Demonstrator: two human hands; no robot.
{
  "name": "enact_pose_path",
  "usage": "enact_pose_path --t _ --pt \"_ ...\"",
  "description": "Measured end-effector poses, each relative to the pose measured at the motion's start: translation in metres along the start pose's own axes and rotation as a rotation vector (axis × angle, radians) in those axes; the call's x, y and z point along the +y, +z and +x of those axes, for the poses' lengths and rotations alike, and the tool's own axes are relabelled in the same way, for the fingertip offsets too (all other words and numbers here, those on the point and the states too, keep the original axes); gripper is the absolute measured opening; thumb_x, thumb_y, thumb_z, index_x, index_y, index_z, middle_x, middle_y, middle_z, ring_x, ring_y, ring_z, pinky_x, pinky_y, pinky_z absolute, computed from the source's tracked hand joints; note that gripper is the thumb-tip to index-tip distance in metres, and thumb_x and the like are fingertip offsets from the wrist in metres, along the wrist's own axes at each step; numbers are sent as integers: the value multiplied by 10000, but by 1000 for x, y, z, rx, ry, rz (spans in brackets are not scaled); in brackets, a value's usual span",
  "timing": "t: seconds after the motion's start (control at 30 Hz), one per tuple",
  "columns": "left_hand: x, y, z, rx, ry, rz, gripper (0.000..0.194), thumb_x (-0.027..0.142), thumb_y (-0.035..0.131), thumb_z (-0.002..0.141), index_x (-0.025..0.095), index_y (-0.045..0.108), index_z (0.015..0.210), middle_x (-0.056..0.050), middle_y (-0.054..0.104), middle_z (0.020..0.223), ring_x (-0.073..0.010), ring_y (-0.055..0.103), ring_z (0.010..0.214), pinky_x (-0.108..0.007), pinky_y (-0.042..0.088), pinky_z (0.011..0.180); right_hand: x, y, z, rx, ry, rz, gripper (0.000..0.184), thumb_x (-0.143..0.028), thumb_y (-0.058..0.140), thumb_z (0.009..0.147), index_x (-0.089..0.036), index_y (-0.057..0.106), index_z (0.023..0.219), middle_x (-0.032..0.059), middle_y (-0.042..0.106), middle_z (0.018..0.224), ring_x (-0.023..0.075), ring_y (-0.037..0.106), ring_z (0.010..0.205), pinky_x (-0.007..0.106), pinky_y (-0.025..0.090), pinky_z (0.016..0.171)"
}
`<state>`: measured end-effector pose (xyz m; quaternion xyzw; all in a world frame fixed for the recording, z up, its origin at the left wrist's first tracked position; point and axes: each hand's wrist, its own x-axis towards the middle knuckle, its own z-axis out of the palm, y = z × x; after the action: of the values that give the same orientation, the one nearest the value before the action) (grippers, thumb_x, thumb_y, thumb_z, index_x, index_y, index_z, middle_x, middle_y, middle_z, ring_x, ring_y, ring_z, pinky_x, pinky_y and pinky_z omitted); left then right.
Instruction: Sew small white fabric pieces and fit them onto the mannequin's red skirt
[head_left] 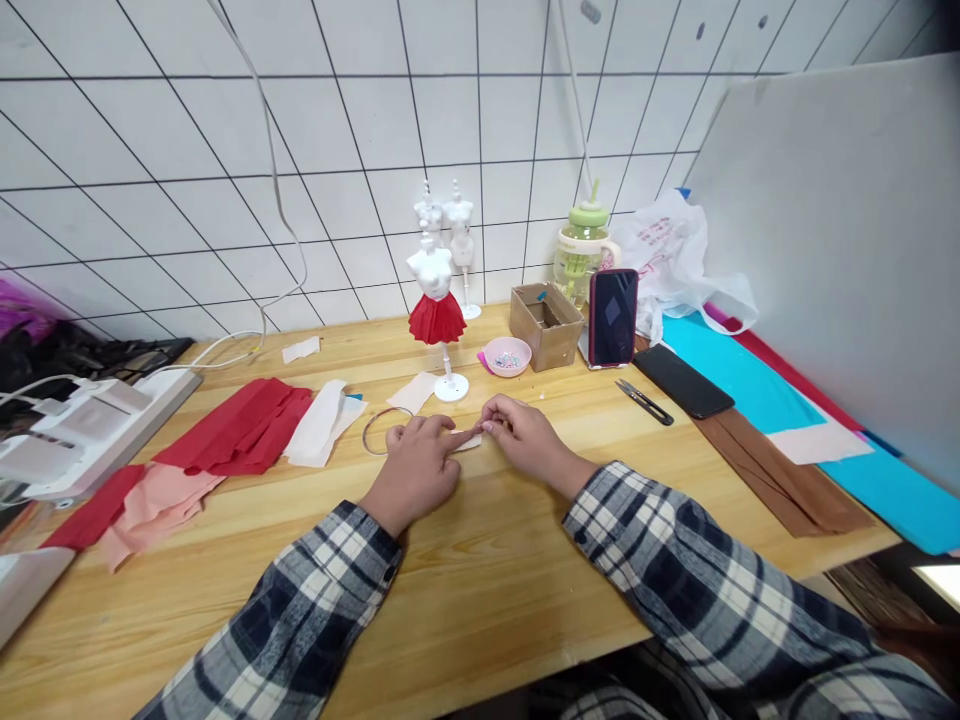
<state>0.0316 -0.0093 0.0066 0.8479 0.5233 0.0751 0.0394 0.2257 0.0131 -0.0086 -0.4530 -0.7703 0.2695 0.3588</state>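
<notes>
My left hand [426, 465] rests on the wooden table with its index finger stretched out over a small white strip [471, 443], which looks like paper or cloth. From the other side, my right hand [525, 440] meets that fingertip with thumb and fingers pinched together; what lies in the pinch is hidden. A thin ring-shaped hoop [365, 437] lies beside my left hand, partly covered by it. Just beyond both hands stands a small white mannequin [431, 270] wearing a red pleated skirt [437, 320]. A pink bowl of shiny beads [508, 357] sits behind my right hand.
Red fabric [240, 425], white pieces [319, 430] and a power strip [105, 430] lie left. On the right are thread snips [645, 402], a black phone [684, 380], brown fabric [780, 475] and blue sheets [720, 370]. A cardboard box [551, 335] and upright phone [613, 318] stand behind.
</notes>
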Motion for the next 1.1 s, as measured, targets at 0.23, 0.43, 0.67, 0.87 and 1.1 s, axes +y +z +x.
enact_pose_path --t 0.23,0.43,0.67,0.87,1.1 --pt "16 -6 -15 -14 33 121 509 245 447 841 291 534 1341 -105 566 1317 -316 518 1099 -492 339 867 4 -3 0 -201 120 -17 88 -168 494 899 -235 530 942 -17 750 895 160 664 851 266 402 719" --pt "7 -10 -7 194 -144 80 424 420 434 920 188 600 1233 -130 657 1117 -318 539 1091 -472 337 930 -1 -1 -4 -318 51 36 97 -169 490 907 -231 539 963 -18 749 859 146 670 857 241 392 702" --pt "-3 3 -1 91 -181 -124 255 385 528 864 245 679 1014 -71 674 994 -275 581 1000 -426 373 839 -2 1 -6 -292 9 -15 60 -196 530 906 -215 565 951 -1 720 840 144 624 764 233 359 663" --pt "-3 6 2 77 -191 -166 184 367 587 819 228 678 899 -69 671 939 -282 577 963 -424 373 811 -3 2 -6 -278 4 -27 53 -196 547 897 -217 583 930 -17 686 769 138 597 713 230 352 642" --pt "-3 7 4 73 -195 -287 158 310 586 801 226 688 889 -50 699 941 -263 597 956 -395 402 813 -4 3 -7 -278 -3 -34 51 -223 559 901 -218 595 935 -2 696 821 142 608 748 230 362 650"
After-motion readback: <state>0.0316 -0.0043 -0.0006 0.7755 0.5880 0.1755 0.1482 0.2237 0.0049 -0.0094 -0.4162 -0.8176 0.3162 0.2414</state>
